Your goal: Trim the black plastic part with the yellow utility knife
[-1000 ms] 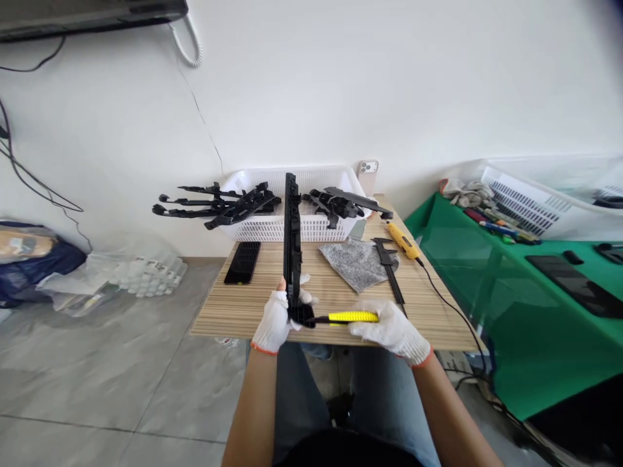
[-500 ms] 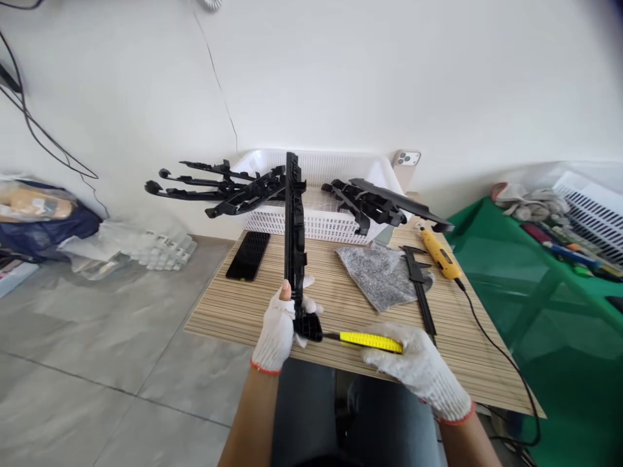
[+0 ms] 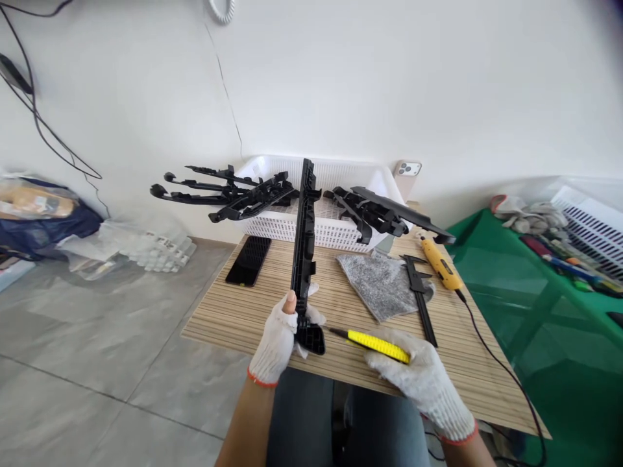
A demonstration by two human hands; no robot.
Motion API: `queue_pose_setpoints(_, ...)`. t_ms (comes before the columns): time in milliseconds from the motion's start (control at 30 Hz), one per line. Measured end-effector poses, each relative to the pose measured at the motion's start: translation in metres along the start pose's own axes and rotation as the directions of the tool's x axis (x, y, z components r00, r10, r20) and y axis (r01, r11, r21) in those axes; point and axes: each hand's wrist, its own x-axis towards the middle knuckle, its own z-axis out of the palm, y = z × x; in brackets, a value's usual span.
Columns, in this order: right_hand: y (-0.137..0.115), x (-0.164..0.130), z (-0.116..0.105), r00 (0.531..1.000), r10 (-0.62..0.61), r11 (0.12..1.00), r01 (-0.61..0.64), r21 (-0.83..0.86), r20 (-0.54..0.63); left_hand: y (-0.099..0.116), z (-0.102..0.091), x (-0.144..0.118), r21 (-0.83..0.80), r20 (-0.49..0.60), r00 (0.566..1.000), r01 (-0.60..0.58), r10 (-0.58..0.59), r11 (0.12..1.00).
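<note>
My left hand (image 3: 276, 338), in a white knit glove with the thumb tip bare, is closed round the lower part of a long black plastic trim piece (image 3: 304, 240). The piece stands nearly upright, its wider foot (image 3: 310, 339) low beside my fingers. In my gloved right hand (image 3: 419, 371) is a yellow-handled craft knife (image 3: 378, 345), held with its dark tip pointing left. That tip lies close to the foot of the piece; whether it touches, I cannot tell. My right fingers are wrapped round the rear of the handle.
Behind, a white basket (image 3: 311, 235) bears more black plastic parts (image 3: 253, 194) that jut out over its sides. On the wooden table (image 3: 228, 314) lie a black phone (image 3: 248, 261), a grey cloth (image 3: 377, 285), a caliper (image 3: 421, 299) and a corded yellow rotary tool (image 3: 441, 264). A green-covered surface (image 3: 491, 259) stands right.
The knife's tip has tilted upward and its handle dips more to the right. The black piece leans slightly right now, and the whole view has shifted a little.
</note>
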Motion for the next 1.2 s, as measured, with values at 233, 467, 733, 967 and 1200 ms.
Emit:
queue_pose_setpoints(233,-0.003,-0.003,0.001,0.999,0.037,0.999,-0.038,0.039,0.006,0.003,0.000,0.003,-0.043,0.054,0.997,0.049,-0.047,0.998)
queue_pose_setpoints(467,-0.005,-0.004,0.002,0.989,0.146,0.984,-0.149,0.097,0.032,0.007,0.003,0.000,-0.075,0.048,0.998,0.037,-0.034,0.996)
queue_pose_setpoints(733,-0.008,-0.003,-0.001,0.982,0.139,0.986,-0.150,0.079,0.130,0.007,0.004,0.000,-0.042,0.027,0.996,0.081,-0.080,0.996)
queue_pose_setpoints(967,-0.010,-0.002,0.002,0.983,0.167,0.980,-0.175,0.097,0.079,0.007,0.006,0.001,-0.049,0.019,0.996,0.086,-0.085,0.995)
queue_pose_setpoints(1200,-0.012,-0.003,0.003,0.988,0.154,0.985,-0.156,0.069,0.030,0.007,0.008,0.001,-0.018,0.011,0.996,0.094,-0.094,0.995)
